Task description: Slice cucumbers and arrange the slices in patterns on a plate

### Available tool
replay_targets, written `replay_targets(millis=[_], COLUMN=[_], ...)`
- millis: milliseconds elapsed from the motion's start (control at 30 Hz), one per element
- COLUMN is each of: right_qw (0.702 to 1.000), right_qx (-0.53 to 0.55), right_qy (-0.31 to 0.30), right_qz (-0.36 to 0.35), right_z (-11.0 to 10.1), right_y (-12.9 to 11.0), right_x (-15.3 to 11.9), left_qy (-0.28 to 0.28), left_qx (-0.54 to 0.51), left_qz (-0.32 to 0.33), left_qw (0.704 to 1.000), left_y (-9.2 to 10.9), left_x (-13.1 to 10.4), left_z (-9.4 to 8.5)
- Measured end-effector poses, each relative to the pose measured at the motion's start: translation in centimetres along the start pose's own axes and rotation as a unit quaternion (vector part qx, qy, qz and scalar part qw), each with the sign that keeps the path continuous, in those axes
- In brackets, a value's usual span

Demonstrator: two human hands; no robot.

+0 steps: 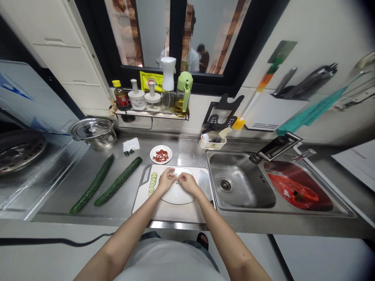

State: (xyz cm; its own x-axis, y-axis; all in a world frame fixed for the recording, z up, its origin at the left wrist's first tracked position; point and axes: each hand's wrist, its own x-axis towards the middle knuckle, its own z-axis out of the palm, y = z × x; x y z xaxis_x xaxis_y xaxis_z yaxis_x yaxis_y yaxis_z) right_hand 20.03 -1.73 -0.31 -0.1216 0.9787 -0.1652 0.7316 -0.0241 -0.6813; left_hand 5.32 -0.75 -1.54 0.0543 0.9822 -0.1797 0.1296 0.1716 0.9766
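Over a white plate (175,197), my left hand (167,181) and my right hand (187,183) are close together, fingertips pinched and nearly meeting. Between them shows a small pale-green piece that looks like a cucumber slice (177,180), partly hidden by the fingers. The plate rests on a light cutting board (161,214) with a grey handle. Left of the plate, a row of cucumber slices (152,183) overlaps along the board. A knife (205,182) lies on the board's right side, its blade pointing away from me.
Two whole cucumbers (120,182) lie to the left. Behind the board is a small plate of red pieces (161,154). A lidded steel pot (98,132) stands back left. The double sink (246,187) is at right, with a red bag (293,191). Bottles line a shelf (152,113).
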Motion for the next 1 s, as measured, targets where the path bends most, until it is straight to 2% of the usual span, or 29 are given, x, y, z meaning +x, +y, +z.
replay_targets(millis=[167, 467, 700, 833, 1000], right_qw=[0.997, 0.985, 0.978, 0.977, 0.975], right_qx=[-0.067, -0.155, -0.181, -0.189, -0.194], right_qy=[0.004, 0.000, 0.005, -0.001, -0.003], right_qz=[0.026, 0.080, 0.104, 0.100, 0.110], right_z=[0.0, 0.0, 0.3, 0.4, 0.6], right_y=[-0.2, -1.3, -1.7, -1.7, -2.0], right_x=[1.3, 2.0, 1.9, 1.7, 1.8], left_qy=[0.011, 0.006, 0.002, -0.010, -0.031], left_qx=[0.137, 0.225, 0.295, 0.355, 0.392], left_qz=[-0.015, 0.007, 0.043, 0.080, 0.083], left_qw=[0.990, 0.974, 0.955, 0.931, 0.915], left_y=[0.4, 0.7, 0.6, 0.8, 1.2], left_x=[1.7, 2.7, 2.7, 2.3, 2.0], left_z=[0.3, 0.8, 0.8, 0.7, 0.6])
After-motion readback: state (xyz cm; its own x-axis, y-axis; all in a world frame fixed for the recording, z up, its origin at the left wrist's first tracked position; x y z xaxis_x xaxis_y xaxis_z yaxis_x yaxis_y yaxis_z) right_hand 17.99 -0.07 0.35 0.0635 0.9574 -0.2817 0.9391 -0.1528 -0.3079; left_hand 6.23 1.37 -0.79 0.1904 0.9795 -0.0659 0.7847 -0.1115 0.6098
